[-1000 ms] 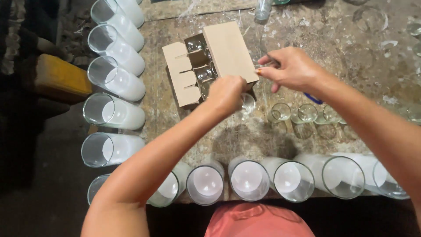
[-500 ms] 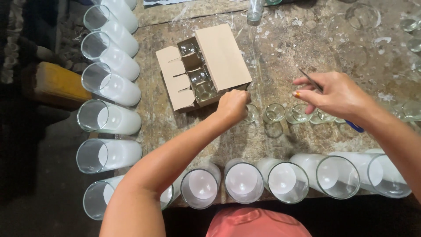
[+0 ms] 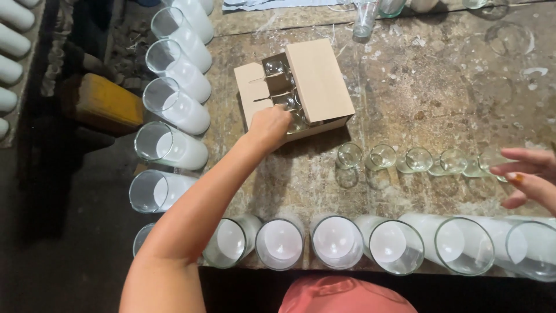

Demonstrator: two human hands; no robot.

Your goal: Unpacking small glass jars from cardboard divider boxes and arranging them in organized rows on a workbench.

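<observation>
Left hand (image 3: 271,124) reaches into cardboard box (image 3: 318,81), fingers curled, seemingly pinching a small glass (image 3: 296,120) in the front compartment; grip partly hidden | right hand (image 3: 530,177) hovers by row of small glasses (image 3: 418,159) on bench (image 3: 417,87), fingers loosely spread, empty | advice: seat glass upright between dividers, release gently.

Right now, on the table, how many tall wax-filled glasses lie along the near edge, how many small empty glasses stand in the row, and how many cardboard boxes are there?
Tall wax-filled glasses along the near edge: 6
Small empty glasses in the row: 5
Cardboard box: 1
Total: 12
</observation>
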